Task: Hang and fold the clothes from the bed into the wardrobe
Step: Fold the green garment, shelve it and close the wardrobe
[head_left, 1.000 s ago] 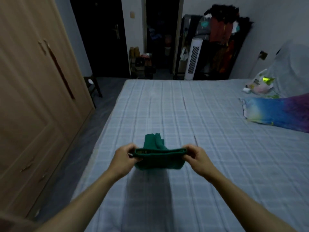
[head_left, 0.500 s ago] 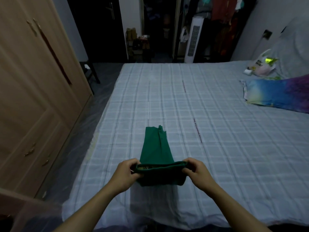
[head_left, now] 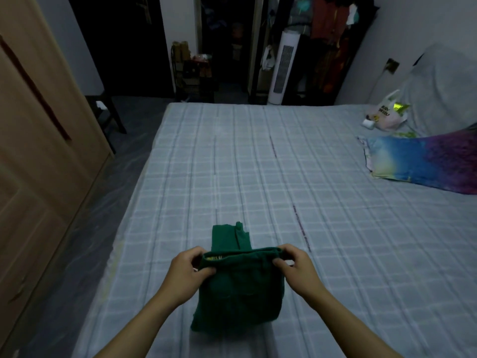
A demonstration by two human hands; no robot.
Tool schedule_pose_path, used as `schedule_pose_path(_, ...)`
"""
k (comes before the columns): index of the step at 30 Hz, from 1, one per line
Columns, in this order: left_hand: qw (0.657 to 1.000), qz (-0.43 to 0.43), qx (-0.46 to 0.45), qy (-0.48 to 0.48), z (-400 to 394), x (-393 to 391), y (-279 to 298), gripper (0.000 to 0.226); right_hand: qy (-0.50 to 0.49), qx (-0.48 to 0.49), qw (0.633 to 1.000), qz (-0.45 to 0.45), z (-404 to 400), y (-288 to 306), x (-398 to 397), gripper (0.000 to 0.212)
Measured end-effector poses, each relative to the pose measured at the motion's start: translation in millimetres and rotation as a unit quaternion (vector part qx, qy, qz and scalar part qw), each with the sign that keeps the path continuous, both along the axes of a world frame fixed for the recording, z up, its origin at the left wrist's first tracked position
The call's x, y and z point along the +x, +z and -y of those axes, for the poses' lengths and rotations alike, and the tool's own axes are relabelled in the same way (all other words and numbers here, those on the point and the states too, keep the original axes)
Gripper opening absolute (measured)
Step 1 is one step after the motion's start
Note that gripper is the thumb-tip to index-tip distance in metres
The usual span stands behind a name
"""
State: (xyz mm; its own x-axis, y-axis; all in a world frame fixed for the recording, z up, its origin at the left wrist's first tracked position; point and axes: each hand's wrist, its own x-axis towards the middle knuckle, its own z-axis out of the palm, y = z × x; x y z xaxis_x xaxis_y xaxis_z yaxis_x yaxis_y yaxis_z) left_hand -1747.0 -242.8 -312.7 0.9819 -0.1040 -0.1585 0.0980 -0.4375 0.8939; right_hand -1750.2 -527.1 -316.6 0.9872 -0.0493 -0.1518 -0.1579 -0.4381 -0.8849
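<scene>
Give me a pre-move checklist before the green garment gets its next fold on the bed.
1. Left hand grips the waistband corner of the green garment: ok.
2. Right hand pinches the opposite corner: ok.
3. Waistband held level between both hands: ok.
4. Far end of the garment lying flat on the bed: ok.
5. Wardrobe doors open to receive it: not ok, they look closed.
6. Layers underneath lined up: cannot tell, hidden.
</scene>
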Motion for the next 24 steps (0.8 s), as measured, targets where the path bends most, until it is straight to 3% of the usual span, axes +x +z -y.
schedule_pose_path(16, 0.995, -0.09, 0.007, 0.052, -2.1, 148.9, -50.6, 0.015, -0.022, -0.034, 0.998, -0.055, -12.3, -41.7, 136.2, 0.006)
schedule_pose_path(20, 0.991, -0.1, 0.014, 0.083, 4.7, 200.0, -77.0, 0.014, -0.024, -0.039, 0.998, -0.052, -11.5, -70.8, 192.4, 0.02)
schedule_pose_path(24, 0.985, -0.086, 0.072, 0.13, 8.9, 223.3, -113.4, 0.035, -0.047, -0.077, 0.993, -0.075, -11.6, -105.7, 221.2, 0.045)
